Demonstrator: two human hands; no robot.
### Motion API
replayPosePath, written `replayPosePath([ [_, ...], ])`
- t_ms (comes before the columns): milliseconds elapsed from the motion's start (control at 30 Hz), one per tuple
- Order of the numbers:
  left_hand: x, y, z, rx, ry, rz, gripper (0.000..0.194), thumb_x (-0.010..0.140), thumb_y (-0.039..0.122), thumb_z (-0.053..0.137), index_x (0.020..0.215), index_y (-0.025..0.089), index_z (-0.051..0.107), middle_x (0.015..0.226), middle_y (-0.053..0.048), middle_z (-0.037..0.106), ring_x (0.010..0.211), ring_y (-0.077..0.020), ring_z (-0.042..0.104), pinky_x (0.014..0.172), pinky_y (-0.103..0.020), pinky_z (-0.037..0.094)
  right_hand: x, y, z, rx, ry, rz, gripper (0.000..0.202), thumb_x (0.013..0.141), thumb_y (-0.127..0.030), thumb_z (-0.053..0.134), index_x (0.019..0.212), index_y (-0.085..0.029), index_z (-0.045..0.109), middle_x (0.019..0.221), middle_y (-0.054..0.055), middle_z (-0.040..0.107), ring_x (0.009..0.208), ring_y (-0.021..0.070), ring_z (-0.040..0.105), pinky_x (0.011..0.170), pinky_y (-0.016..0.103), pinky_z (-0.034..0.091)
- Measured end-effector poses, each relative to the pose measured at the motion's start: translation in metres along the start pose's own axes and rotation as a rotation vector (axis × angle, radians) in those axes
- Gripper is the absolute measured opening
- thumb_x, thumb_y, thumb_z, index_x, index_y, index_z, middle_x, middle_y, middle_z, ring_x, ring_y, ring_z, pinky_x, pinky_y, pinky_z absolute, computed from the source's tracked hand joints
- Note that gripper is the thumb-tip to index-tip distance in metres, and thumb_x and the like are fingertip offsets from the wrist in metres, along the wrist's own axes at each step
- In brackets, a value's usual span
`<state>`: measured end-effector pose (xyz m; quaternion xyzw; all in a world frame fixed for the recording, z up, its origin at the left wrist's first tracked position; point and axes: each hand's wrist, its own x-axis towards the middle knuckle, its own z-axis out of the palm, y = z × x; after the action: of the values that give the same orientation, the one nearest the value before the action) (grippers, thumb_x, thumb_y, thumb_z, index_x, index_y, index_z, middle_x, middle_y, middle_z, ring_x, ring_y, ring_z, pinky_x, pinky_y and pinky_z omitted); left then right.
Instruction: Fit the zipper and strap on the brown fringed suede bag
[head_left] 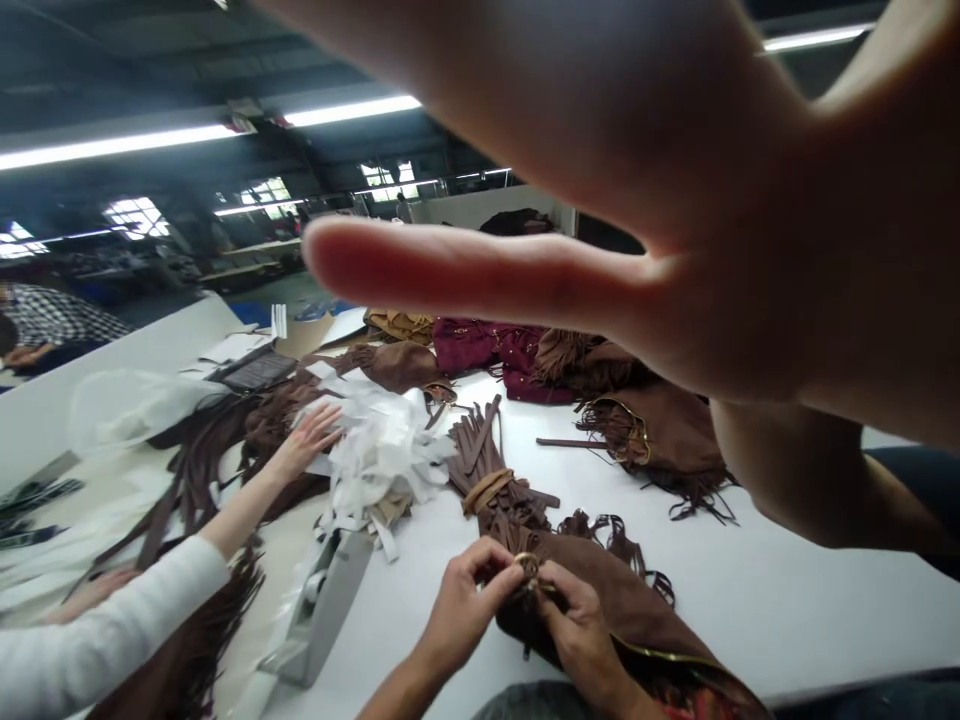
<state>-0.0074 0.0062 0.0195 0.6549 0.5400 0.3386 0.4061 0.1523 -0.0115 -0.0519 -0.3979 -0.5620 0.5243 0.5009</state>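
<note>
A brown fringed bag (615, 580) with a gold-coloured zip edge lies on the table in front of me, its opening partly turned toward me. At its near end a small gold-coloured metal ring (526, 566) sits between my two hands. My left hand (469, 595) pinches the ring between thumb and fingers. From the other side, my right hand (581, 620) is closed on the bag's strap end just below the ring; the exact fitting there is too small to make out. A bundle of brown strips (484, 440), tied with a tan band (487, 492), lies just beyond the bag.
Another person's large blurred hand (750, 250) spreads across the upper right, close to the camera. At left, a white-sleeved person's hand (311, 435) reaches to a pile of white strips (390, 430). A grey dispenser (322, 600) stands nearby. Maroon bags (480, 345) lie farther back.
</note>
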Motion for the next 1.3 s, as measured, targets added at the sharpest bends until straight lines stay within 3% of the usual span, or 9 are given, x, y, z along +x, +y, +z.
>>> replayPosePath([
  [133, -0.013, -0.007, 0.013, 0.144, 0.096, 0.225, 0.019, 0.092, 0.015, 0.048, 0.075, 0.016, 0.057, 0.081, -0.005, 0.062, 0.077, -0.0181, 0.059, 0.070, -0.027, 0.048, -0.006, 0.005, -0.001, -0.043, -0.090, 0.048, 0.023, 0.091, -0.034, 0.055, 0.082, -0.016, 0.065, 0.074, 0.002, 0.059, 0.071, 0.0161, 0.053, 0.065, 0.025, 0.043],
  [333, -0.014, -0.001, -0.012, 0.776, -0.160, 0.633, 0.026, 0.093, 0.006, 0.038, 0.074, 0.017, 0.052, 0.073, -0.005, 0.058, 0.066, -0.0196, 0.050, 0.058, -0.029, 0.042, 0.004, -0.021, -0.018, -0.286, -0.413, 0.053, 0.018, 0.089, -0.022, 0.054, 0.074, -0.016, 0.062, 0.067, -0.002, 0.053, 0.065, 0.0125, 0.050, 0.063, 0.024, 0.038],
  [400, -0.010, 0.001, -0.020, 0.805, -0.186, 0.598, 0.023, 0.093, 0.007, 0.040, 0.075, 0.018, 0.051, 0.071, -0.004, 0.057, 0.064, -0.0187, 0.050, 0.057, -0.029, 0.041, 0.009, -0.031, -0.021, -0.226, -0.429, 0.010, 0.016, 0.089, -0.029, 0.056, 0.092, -0.017, 0.067, 0.087, 0.003, 0.059, 0.081, 0.0165, 0.056, 0.075, 0.027, 0.043],
  [533, -0.009, -0.002, -0.023, 0.592, -0.166, 0.440, 0.018, 0.095, 0.010, 0.041, 0.082, 0.018, 0.051, 0.078, -0.003, 0.056, 0.069, -0.0167, 0.053, 0.061, -0.026, 0.043, 0.016, -0.041, -0.026, 0.028, -0.500, 0.022, 0.046, 0.091, -0.053, 0.051, 0.118, -0.018, 0.063, 0.120, 0.012, 0.057, 0.111, 0.0259, 0.052, 0.098, 0.039, 0.039],
  [633, -0.014, -0.005, -0.017, 0.444, -0.165, 0.457, 0.018, 0.096, 0.011, 0.038, 0.085, 0.018, 0.050, 0.080, -0.004, 0.055, 0.071, -0.0163, 0.052, 0.064, -0.025, 0.044, 0.018, -0.039, -0.027, 0.087, -0.526, 0.153, 0.056, 0.097, -0.057, 0.032, 0.106, -0.016, 0.068, 0.102, 0.010, 0.062, 0.097, 0.0231, 0.056, 0.090, 0.038, 0.043],
  [833, -0.021, -0.005, -0.005, 0.489, -0.140, 0.648, 0.019, 0.098, 0.013, 0.038, 0.085, 0.017, 0.052, 0.075, -0.005, 0.055, 0.069, -0.0175, 0.049, 0.061, -0.027, 0.041, 0.025, -0.036, -0.028, 0.159, -0.676, 0.233, 0.044, 0.091, -0.055, 0.051, 0.084, -0.014, 0.069, 0.095, 0.005, 0.055, 0.091, 0.0187, 0.049, 0.086, 0.030, 0.040],
  [967, -0.030, -0.011, 0.004, 0.452, -0.069, 0.447, 0.020, 0.097, 0.013, 0.040, 0.082, 0.017, 0.053, 0.077, -0.005, 0.055, 0.069, -0.0170, 0.053, 0.061, -0.026, 0.043, 0.017, -0.024, -0.019, 0.292, -0.598, 0.343, 0.047, 0.087, -0.058, 0.056, 0.082, -0.012, 0.067, 0.084, 0.003, 0.051, 0.080, 0.0150, 0.046, 0.079, 0.027, 0.039],
  [1100, -0.049, -0.023, 0.014, 0.281, -0.134, 0.192, 0.013, 0.089, 0.016, 0.054, 0.076, 0.018, 0.054, 0.078, -0.004, 0.057, 0.070, -0.0166, 0.056, 0.060, -0.025, 0.046, -0.008, 0.000, -0.002, 0.505, -0.624, 0.454, 0.059, 0.077, -0.067, 0.063, 0.092, -0.010, 0.066, 0.079, 0.003, 0.051, 0.071, 0.0119, 0.044, 0.066, 0.022, 0.035],
  [1300, -0.068, -0.027, 0.018, 0.144, -0.095, 0.169, 0.014, 0.091, 0.019, 0.052, 0.076, 0.019, 0.054, 0.078, -0.004, 0.057, 0.072, -0.0179, 0.057, 0.062, -0.026, 0.048, -0.021, 0.001, -0.013, 0.366, -0.610, 0.357, 0.055, 0.081, -0.066, 0.058, 0.086, -0.012, 0.071, 0.081, 0.002, 0.048, 0.074, 0.0129, 0.045, 0.072, 0.025, 0.039],
])
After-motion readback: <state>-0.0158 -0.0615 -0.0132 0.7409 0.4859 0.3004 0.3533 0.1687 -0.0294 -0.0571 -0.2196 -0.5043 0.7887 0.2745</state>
